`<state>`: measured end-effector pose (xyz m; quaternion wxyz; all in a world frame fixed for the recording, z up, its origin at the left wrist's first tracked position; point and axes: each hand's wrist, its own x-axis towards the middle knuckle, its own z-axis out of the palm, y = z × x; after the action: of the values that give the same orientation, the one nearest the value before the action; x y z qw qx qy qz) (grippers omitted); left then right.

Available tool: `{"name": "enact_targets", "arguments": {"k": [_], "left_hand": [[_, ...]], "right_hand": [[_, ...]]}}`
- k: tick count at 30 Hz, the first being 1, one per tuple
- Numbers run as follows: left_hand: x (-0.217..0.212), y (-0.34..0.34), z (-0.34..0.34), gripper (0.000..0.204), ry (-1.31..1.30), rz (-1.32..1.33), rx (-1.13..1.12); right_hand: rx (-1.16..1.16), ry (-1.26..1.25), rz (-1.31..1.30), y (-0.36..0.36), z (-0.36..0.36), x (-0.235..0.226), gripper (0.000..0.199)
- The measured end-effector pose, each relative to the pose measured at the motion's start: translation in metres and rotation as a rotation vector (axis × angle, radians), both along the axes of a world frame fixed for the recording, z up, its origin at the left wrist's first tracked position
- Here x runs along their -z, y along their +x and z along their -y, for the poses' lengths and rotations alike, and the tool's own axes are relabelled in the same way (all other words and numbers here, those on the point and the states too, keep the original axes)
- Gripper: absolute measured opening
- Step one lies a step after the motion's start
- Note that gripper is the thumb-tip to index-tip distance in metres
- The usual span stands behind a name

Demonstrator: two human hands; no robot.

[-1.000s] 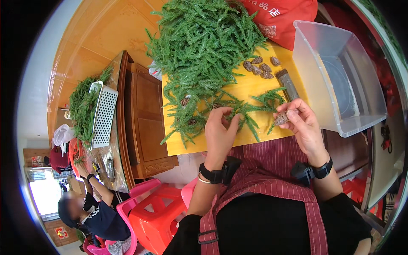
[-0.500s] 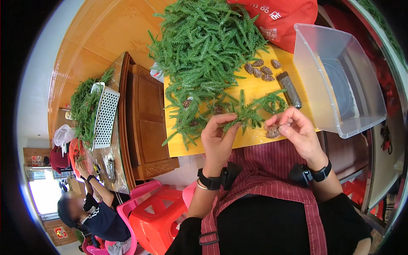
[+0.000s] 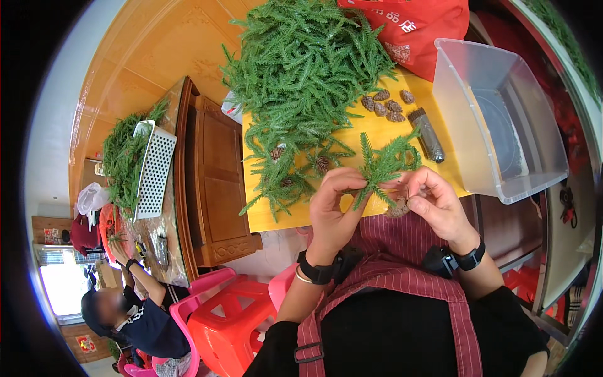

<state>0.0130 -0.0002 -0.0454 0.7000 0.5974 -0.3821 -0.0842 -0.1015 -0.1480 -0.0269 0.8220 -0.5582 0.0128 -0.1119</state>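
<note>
Both hands are up over the near edge of the yellow table (image 3: 402,135), working close together. The left hand (image 3: 336,204) has its fingers pinched shut on the stem end of a small green feathery evergreen sprig (image 3: 384,164), whose tips fan up and away over the yellow surface. The right hand (image 3: 433,204) sits just beside it, fingers curled closed around a small brown pine cone (image 3: 398,207), pressed right at the base of the sprig. The two hands are nearly touching at the fingertips. Each wrist carries a black band.

Behind them, a big heap of loose green evergreen branches (image 3: 301,69) covers the far half of the table, with a few brown cones tucked among the strands. To its right lies a little cluster of brown pine cones (image 3: 384,105), and near that a dark cylindrical tube (image 3: 428,134) lies on the yellow surface. A clear plastic rectangular tub (image 3: 496,119) sits at the right edge, and a red fabric bag (image 3: 408,25) rests beyond the heap.

Off to the left, a white perforated basket (image 3: 154,169) holding more greenery stands on a brown wooden table (image 3: 213,182). Below it, another person in dark clothing (image 3: 135,314) sits on a pink plastic chair (image 3: 198,295); a red plastic stool (image 3: 235,314) stands nearby.
</note>
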Motion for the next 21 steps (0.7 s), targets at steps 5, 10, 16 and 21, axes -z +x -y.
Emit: {"name": "enact_targets", "arguments": {"k": [5, 10, 16, 21], "left_hand": [[-0.01, -0.007, 0.003, 0.028, -0.014, -0.143, -0.003], [-0.009, -0.007, 0.002, 0.03, -0.192, -0.399, 0.162], [-0.01, -0.007, 0.003, 0.021, -0.13, -0.405, 0.028], [-0.006, -0.007, 0.001, 0.019, -0.101, -0.385, -0.056]], "right_hand": [[0.016, -0.026, 0.016, 0.002, -0.001, -0.004, 0.014], [0.014, -0.041, -0.003, 0.002, -0.006, -0.008, 0.011], [-0.025, -0.04, 0.004, 0.001, -0.014, -0.006, 0.009], [-0.063, -0.165, 0.033, 0.0, -0.009, -0.009, 0.007]]}}
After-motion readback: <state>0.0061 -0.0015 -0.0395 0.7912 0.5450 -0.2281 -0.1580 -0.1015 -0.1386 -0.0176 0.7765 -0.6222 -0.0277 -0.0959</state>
